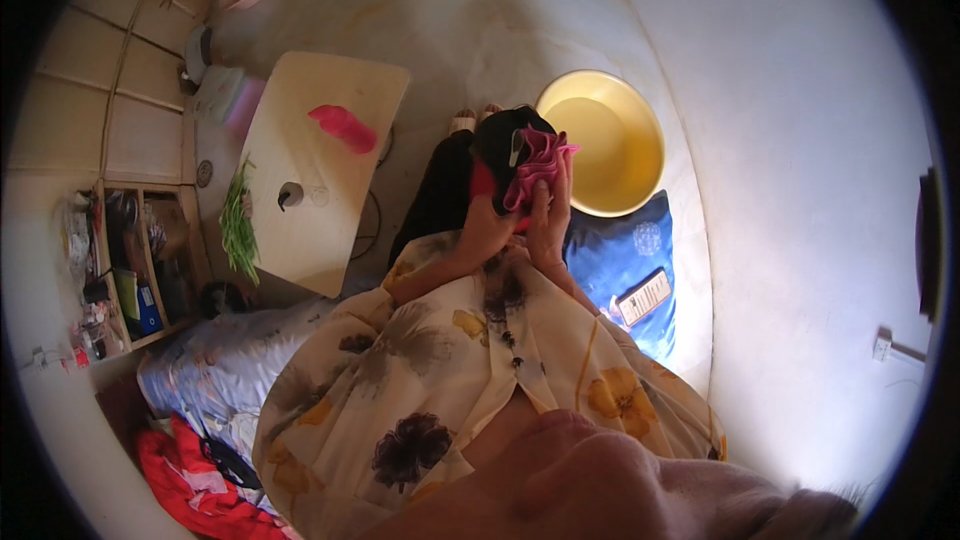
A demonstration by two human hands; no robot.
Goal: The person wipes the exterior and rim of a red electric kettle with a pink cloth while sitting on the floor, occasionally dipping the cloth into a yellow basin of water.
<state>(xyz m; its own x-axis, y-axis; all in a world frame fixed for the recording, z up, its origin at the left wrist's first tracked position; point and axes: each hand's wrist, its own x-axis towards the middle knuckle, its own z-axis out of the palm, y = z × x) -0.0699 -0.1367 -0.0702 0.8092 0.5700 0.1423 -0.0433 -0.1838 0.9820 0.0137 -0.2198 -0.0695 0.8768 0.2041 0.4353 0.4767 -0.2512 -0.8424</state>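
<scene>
My left hand [486,229] and my right hand [553,210] meet in front of my lap around a bunched, pleated piece of magenta cloth [534,165]. Its folded, wavy edges point up between the hands. Red fabric [482,178] shows beside the left hand, and something black lies behind the bundle. A small pale, narrow object [516,147] lies against the bundle's left side; I cannot tell what it is. Some fingers are hidden behind the cloth.
A wooden table [330,82] at left holds a pink cloth roll [343,129], a grey round object [291,194] and green stalks [241,225]. At right are a yellow basin [600,142] and a phone [645,296] on blue fabric [592,240]. A bed [225,360] stands lower left.
</scene>
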